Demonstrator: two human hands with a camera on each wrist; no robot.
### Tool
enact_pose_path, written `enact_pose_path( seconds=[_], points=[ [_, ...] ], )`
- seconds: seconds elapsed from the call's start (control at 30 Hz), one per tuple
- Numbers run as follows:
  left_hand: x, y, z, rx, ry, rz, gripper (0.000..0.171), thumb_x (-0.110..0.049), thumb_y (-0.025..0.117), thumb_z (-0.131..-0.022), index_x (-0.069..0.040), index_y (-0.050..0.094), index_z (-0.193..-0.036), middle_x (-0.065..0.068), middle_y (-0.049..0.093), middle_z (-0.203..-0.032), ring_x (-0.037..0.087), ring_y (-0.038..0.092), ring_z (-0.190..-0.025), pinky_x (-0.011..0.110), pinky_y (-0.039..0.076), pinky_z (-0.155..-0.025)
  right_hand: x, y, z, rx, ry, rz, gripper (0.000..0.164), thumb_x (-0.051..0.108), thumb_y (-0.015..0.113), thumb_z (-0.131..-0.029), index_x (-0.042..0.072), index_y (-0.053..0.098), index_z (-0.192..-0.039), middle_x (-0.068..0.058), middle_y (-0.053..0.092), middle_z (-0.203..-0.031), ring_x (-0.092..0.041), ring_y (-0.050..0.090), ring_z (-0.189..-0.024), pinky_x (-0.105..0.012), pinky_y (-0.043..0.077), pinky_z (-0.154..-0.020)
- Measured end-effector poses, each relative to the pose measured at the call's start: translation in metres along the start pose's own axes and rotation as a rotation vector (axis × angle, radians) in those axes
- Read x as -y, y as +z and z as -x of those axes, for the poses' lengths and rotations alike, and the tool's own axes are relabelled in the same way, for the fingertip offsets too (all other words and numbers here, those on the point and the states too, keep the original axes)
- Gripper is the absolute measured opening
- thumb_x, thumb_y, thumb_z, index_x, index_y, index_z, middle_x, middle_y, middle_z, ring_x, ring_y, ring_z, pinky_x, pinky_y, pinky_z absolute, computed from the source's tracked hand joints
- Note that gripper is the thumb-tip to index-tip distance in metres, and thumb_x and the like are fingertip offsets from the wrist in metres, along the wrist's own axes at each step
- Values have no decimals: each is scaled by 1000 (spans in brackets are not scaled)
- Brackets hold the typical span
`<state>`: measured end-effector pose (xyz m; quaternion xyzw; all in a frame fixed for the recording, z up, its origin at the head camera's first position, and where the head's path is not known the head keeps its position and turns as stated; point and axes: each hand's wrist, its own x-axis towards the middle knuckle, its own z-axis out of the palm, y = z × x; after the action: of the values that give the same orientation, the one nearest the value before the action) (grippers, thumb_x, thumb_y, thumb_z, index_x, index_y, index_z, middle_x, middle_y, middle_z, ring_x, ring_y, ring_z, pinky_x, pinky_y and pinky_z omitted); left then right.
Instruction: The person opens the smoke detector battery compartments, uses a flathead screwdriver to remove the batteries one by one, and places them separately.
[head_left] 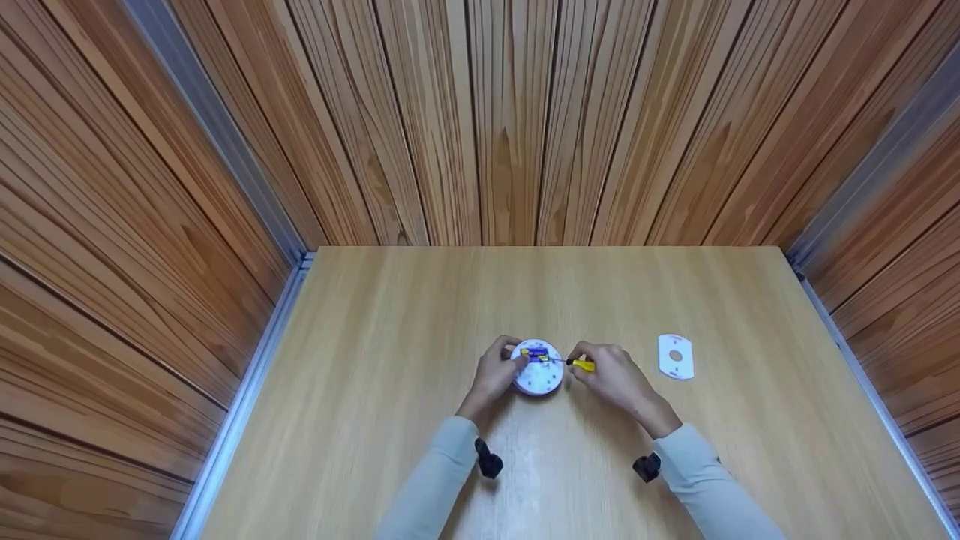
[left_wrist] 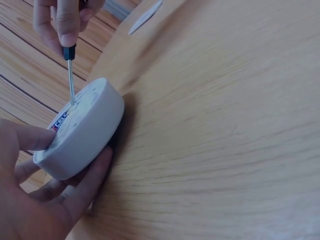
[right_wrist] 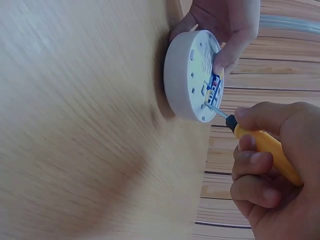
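My left hand (head_left: 495,373) grips a round white battery device (head_left: 537,381) by its side, tilted up off the table. In the right wrist view, blue-and-white batteries (right_wrist: 215,89) lie in a recess of its face, and the left thumb presses beside them. My right hand (head_left: 613,376) holds a yellow-handled screwdriver (right_wrist: 267,149) with a black collar. Its thin metal tip touches the device's face at the end of the batteries. How deep the tip sits cannot be seen.
A flat white plate (head_left: 676,368) with a round hole lies on the wooden table (head_left: 360,390), right of my right hand. Wood-panelled walls (head_left: 510,135) and metal rails (head_left: 247,382) bound the table. Black wrist cameras (head_left: 489,459) sit at both sleeves.
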<state>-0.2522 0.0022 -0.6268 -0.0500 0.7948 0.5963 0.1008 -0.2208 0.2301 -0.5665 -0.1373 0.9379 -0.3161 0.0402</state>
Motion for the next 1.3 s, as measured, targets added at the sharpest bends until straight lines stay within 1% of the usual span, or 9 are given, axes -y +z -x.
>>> enact_pose_path(
  seconds=[0.13,0.3,0.4,0.43,0.53,0.67,0.9,1.03,1.3],
  points=[
    [1,1,-1,-7,9,7,27,-16,70,-98,-14,69,-125,5,64,-102,16,58,-88,24,47,-70,6,1,0,-14,-29,60,19,12,78,-97,7,77,-116,-14,78,-119,-27,74,-106,-50,62,-96],
    [2,2,1,-2,-9,33,23,-14,68,-100,-16,70,-123,5,63,-106,18,57,-94,26,46,-74,15,2,-1,-9,-35,104,17,10,78,-96,5,77,-113,-15,79,-112,-19,68,-88,-42,62,-82],
    [2,3,1,-1,-11,38,22,-13,68,-101,-17,70,-122,5,63,-108,18,57,-96,26,46,-77,18,2,-3,8,-43,122,18,9,78,-96,2,76,-112,-17,79,-111,-18,65,-83,-38,61,-75],
    [2,3,1,1,-12,38,22,-13,68,-101,-17,70,-122,4,63,-108,18,57,-97,26,46,-77,19,1,-3,18,-37,121,18,9,78,-96,2,76,-113,-17,79,-111,-18,65,-83,-37,60,-75],
    [2,2,1,5,-9,32,23,-14,67,-102,-19,71,-123,4,64,-111,19,57,-101,28,46,-81,19,-1,-5,45,-13,100,20,10,78,-97,3,76,-116,-16,78,-114,-18,66,-85,-36,60,-76],
    [3,0,2,0,-11,25,23,-14,66,-102,-20,71,-124,3,63,-112,20,57,-103,30,46,-85,17,-4,-8,76,30,29,20,9,78,-97,7,77,-117,-14,78,-118,-20,68,-92,-38,60,-82],
    [5,-1,1,-17,69,6,20,-10,70,-99,-13,73,-119,4,64,-106,18,57,-101,29,45,-86,8,-6,-10,90,64,-33,17,9,77,-97,7,78,-113,-12,77,-114,-24,65,-96,-41,58,-87],
    [5,-2,2,-3,65,0,20,-11,69,-101,-15,73,-120,4,65,-109,18,57,-103,30,45,-88,2,-7,-10,99,95,-90,17,10,77,-97,9,78,-114,-9,76,-115,-24,64,-100,-42,57,-92],
    [6,-4,2,8,70,1,20,-12,69,-102,-15,72,-121,5,65,-111,19,58,-105,32,46,-90,-14,-8,-11,115,99,-191,17,11,76,-98,11,79,-115,-6,74,-116,-25,63,-106,-40,54,-94]
  ],
)
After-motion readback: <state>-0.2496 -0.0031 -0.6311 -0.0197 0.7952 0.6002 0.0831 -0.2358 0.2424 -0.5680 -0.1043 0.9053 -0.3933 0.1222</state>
